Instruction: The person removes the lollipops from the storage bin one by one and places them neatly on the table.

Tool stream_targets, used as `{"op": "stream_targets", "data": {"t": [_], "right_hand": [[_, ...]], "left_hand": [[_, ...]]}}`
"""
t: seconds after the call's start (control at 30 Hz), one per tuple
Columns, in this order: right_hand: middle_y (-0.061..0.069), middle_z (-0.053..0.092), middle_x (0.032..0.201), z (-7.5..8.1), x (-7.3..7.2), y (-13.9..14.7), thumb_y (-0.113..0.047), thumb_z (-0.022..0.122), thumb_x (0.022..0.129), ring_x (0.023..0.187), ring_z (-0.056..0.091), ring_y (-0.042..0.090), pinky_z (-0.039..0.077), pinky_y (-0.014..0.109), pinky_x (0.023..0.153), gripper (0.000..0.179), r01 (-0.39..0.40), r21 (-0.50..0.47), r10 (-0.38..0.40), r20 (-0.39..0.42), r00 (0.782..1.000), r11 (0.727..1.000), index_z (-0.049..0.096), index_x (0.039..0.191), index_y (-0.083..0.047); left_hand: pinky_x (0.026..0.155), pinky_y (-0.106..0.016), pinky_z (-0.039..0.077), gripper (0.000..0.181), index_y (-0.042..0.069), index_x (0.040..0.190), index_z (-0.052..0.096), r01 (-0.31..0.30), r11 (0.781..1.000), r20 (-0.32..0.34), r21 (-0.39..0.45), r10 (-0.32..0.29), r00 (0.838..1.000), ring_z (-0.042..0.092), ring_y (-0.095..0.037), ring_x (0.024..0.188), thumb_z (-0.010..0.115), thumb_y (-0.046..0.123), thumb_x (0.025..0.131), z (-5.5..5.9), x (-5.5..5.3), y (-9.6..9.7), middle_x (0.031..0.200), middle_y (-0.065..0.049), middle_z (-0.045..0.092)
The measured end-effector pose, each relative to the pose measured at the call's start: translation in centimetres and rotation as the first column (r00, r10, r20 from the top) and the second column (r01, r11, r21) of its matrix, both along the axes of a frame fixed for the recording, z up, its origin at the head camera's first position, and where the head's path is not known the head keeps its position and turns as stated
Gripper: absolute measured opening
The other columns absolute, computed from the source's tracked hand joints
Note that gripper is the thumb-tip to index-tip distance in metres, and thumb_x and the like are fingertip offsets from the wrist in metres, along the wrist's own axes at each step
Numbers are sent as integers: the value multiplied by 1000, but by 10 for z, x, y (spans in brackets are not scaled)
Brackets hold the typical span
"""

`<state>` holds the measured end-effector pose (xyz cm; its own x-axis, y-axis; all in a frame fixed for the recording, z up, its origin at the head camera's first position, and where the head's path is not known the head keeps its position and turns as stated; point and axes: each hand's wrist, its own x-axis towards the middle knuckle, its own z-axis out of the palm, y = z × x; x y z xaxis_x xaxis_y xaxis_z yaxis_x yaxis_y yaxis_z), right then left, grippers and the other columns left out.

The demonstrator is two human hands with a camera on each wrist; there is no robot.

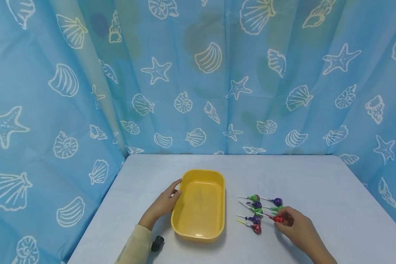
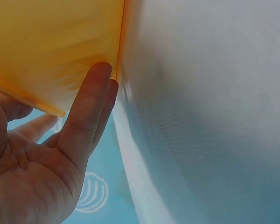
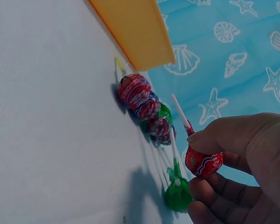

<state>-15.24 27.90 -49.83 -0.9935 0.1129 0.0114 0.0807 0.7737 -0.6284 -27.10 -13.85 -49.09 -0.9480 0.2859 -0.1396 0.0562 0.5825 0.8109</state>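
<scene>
In the head view my right hand [image 1: 298,227] pinches a red-wrapped lollipop [image 1: 278,219] by its candy end, above the right side of a lollipop group. The right wrist view shows this red lollipop [image 3: 203,161] between thumb and fingers, its white stick pointing up and left. A green lollipop [image 3: 178,193] lies just below it. My left hand [image 1: 163,203] touches the left side of a yellow plastic tray [image 1: 175,220]. Seen from the left wrist, straight fingers [image 2: 86,112] rest against the tray's outer wall [image 2: 51,46], the thumb by its rim.
Several lollipops in purple, green and red wrappers lie right of the tray, including a purple one [image 1: 277,202] and a red one [image 1: 256,228]. A small black object [image 1: 157,243] is by the left sleeve. Behind the white table [image 1: 300,176] hangs a blue shell-patterned curtain [image 1: 171,84].
</scene>
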Motion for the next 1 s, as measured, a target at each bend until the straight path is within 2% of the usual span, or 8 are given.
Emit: {"op": "stream_targets", "data": {"t": [0.4,0.77,1.0], "right_hand": [[0,58,81,-12,0,6,-14,81,82,75,52,19,46,37,66,25,45,46,-49,94,994,998,66,99,-4],[0,58,82,-19,2,10,-16,82,83,75,52,19,47,38,67,28,40,50,-45,112,993,998,67,102,-3],[1,62,88,-15,2,12,-19,83,82,79,56,19,50,41,70,31,43,52,-48,117,992,998,68,105,-3]], "left_hand": [[77,-41,58,53,16,160,32,5,1000,-10,5,-5,1000,64,-21,93,47,22,109,1,1,0,128,-18,60],[77,-41,58,52,18,160,32,12,1000,-10,10,-12,1000,64,-22,94,46,22,109,-1,0,-1,130,-19,59],[77,-40,58,52,19,160,32,17,1000,-9,24,-17,1000,64,-22,95,46,23,109,-3,-2,-3,132,-19,59]]}}
